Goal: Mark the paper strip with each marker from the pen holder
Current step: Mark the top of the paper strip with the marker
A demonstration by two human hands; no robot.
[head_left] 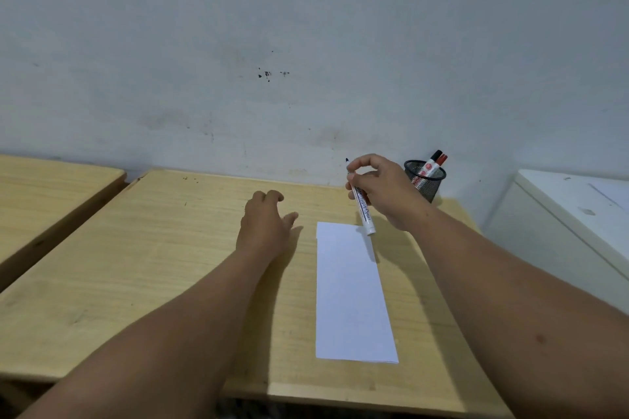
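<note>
A white paper strip (352, 292) lies lengthwise on the wooden table (163, 248), blank as far as I can see. My right hand (384, 190) holds a white marker (362, 211) above the strip's far end, its uncapped dark tip pointing up and away. My left hand (265, 224) rests palm down on the table just left of the strip, fingers loosely curled, holding nothing that I can see. A black mesh pen holder (425, 180) stands at the table's far right corner with two markers (434, 163) in it, one black-capped and one red-capped.
A second wooden table (51, 190) stands to the left across a narrow gap. A white cabinet (571, 221) sits to the right. A grey stained wall runs behind the tables.
</note>
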